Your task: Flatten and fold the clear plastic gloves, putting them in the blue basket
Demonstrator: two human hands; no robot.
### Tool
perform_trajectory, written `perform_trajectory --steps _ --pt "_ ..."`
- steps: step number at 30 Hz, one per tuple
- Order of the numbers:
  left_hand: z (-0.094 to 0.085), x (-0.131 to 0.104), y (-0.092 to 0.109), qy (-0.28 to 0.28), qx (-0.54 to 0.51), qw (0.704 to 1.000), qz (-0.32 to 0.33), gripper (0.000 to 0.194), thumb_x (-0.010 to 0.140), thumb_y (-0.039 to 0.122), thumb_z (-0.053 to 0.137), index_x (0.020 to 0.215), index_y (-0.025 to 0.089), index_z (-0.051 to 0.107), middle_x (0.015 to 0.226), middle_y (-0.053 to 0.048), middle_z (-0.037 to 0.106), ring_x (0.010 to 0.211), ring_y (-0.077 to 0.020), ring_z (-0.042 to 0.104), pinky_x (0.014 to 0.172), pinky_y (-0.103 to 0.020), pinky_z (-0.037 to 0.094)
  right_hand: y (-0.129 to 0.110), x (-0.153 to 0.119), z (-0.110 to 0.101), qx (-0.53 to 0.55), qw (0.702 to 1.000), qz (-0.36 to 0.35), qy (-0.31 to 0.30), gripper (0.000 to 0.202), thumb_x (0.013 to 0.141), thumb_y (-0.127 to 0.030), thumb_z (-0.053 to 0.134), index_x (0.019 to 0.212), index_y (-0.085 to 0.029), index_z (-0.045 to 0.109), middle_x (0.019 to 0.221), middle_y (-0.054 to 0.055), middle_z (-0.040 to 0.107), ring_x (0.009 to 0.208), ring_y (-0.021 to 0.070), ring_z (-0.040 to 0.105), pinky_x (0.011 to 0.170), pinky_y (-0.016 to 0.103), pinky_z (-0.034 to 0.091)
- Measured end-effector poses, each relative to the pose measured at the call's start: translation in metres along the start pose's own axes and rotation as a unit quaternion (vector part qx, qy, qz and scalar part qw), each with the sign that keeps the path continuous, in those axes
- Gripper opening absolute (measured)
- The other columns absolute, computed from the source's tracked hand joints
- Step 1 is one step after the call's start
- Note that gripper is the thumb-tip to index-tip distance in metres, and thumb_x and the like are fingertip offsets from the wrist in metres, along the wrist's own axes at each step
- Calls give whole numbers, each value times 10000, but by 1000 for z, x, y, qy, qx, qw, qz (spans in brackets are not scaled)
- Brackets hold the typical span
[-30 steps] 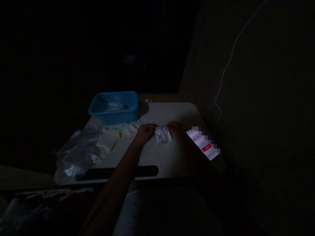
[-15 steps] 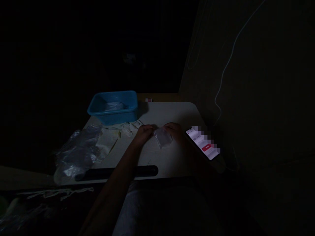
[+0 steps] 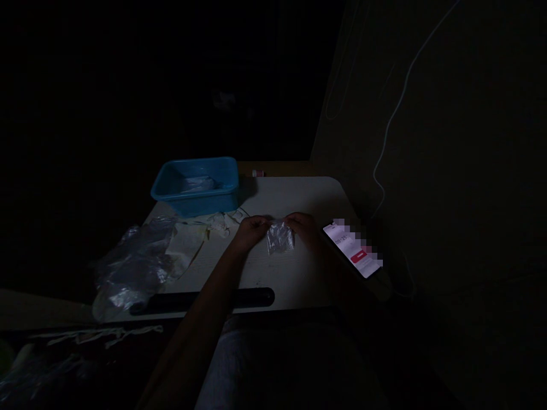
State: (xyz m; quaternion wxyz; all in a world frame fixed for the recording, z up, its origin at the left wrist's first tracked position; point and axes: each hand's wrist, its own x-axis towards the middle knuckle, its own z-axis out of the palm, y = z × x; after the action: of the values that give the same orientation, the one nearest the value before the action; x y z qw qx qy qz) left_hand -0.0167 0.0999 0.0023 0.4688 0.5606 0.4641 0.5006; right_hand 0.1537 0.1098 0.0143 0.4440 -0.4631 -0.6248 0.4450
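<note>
A small clear plastic bag hangs between my two hands over the white table. My left hand pinches its upper left corner. At the upper right corner, my right hand is closed on the bag in the same way. The bag's surface looks crinkled and catches some light; whether anything is inside, I cannot tell. To the left lies a heap of clear plastic, next to a pale flat sheet.
A blue basin with clear plastic inside stands at the table's back left. On the right lies a lit phone. Crumpled white scraps lie before the basin. A dark slot runs along the front edge. A white cable hangs at right.
The bag has swung from a slant to hanging straighter, and its surface now looks more wrinkled and shiny. Both hands stay in nearly the same place.
</note>
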Motion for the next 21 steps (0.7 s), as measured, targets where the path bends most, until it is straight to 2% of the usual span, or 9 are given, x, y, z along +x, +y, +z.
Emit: perform_trajectory --steps 4,8,14,21 --pt "0 1 -4 33 -40 999 -3 223 590 366 659 581 158 581 516 34 536 476 -81 454 483 -214 354 -1 -1 -1 -17 1000 -11 -12 214 640 -379 512 588 -174 542 519 -27 493 531 105 469 540 229 374" --pt "0 1 -3 27 -37 999 -7 212 570 348 665 578 154 579 515 32 542 482 -85 466 486 -215 364 1 -1 -1 -37 999 -24 -30 211 635 -373 547 605 -165 566 560 -17 531 570 110 489 552 225 381" --pt "0 3 -7 30 -55 998 -10 194 566 324 646 562 144 573 501 40 530 463 -72 450 470 -200 342 10 4 0 -19 1000 -15 2 244 624 -406 555 633 -164 582 561 -18 530 545 105 478 530 225 381" --pt "-2 0 -6 -18 -53 998 -22 174 582 288 612 513 139 554 454 38 499 435 -70 429 462 -202 320 9 5 0 -9 999 -4 31 241 597 -406 574 608 -165 573 561 -15 522 544 109 478 521 228 369"
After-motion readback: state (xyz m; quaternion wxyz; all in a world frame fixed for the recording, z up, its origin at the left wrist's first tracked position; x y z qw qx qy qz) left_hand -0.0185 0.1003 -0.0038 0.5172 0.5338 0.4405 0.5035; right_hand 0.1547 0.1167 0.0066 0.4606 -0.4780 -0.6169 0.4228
